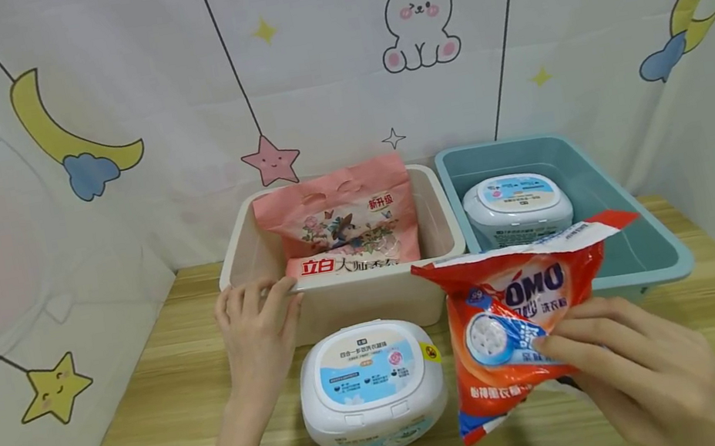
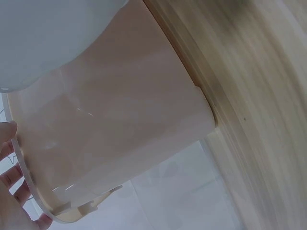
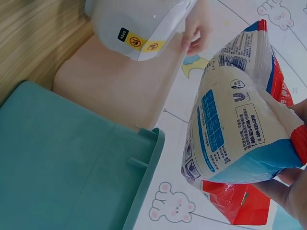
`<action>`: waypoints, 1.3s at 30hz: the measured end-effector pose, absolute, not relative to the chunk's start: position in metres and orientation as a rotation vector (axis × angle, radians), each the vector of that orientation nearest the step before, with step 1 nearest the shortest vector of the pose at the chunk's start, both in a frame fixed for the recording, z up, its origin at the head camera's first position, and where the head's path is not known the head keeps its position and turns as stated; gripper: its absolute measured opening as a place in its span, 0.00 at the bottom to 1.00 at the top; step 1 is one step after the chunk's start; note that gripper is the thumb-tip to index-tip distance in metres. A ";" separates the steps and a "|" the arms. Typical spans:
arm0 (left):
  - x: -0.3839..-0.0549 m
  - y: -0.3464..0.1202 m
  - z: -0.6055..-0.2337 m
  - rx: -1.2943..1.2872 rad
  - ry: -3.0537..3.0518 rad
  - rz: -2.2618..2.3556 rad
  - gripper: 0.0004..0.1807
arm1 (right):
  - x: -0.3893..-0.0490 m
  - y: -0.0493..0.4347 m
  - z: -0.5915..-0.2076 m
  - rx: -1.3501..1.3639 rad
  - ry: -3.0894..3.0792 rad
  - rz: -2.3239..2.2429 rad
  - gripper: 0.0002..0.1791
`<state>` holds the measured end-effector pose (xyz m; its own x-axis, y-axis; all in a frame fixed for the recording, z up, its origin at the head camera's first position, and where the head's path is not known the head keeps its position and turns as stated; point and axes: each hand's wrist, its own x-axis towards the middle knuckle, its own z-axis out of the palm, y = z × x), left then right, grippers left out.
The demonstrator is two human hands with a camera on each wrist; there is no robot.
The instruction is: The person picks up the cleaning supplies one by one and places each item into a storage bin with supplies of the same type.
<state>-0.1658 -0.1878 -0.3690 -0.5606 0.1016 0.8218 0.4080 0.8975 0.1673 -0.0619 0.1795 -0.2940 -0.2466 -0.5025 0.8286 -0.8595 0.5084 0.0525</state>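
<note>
My right hand (image 1: pixel 645 357) grips a red OMO laundry powder bag (image 1: pixel 519 314) by its right side, holding it up in front of the teal bin. The bag's white and blue back (image 3: pixel 230 124) faces the right wrist view. My left hand (image 1: pixel 257 321) holds the front left rim of the cream bin (image 1: pixel 370 303), fingers hooked over the edge. Inside that bin stands a pink laundry powder bag (image 1: pixel 349 216). Between my hands, a white lidded tub (image 1: pixel 373 388) with a blue label sits on the table in front of the cream bin.
At the back right is the teal bin (image 1: pixel 643 209), side by side with the cream one. A second white tub (image 1: pixel 518 205) lies inside it. The wooden table (image 1: pixel 147 443) runs back to a cartoon-printed curtain (image 1: pixel 336 86).
</note>
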 end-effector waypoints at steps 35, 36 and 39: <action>-0.164 -0.187 -0.368 -0.369 -2.156 -0.426 0.12 | -0.083 0.152 -0.265 1.100 -1.857 0.535 0.19; -0.164 -0.187 -0.368 -0.370 -2.155 -0.427 0.12 | -0.084 0.151 -0.265 1.098 -1.859 0.534 0.19; -0.164 -0.188 -0.368 -0.369 -2.153 -0.421 0.12 | -0.086 0.151 -0.264 1.087 -1.879 0.515 0.20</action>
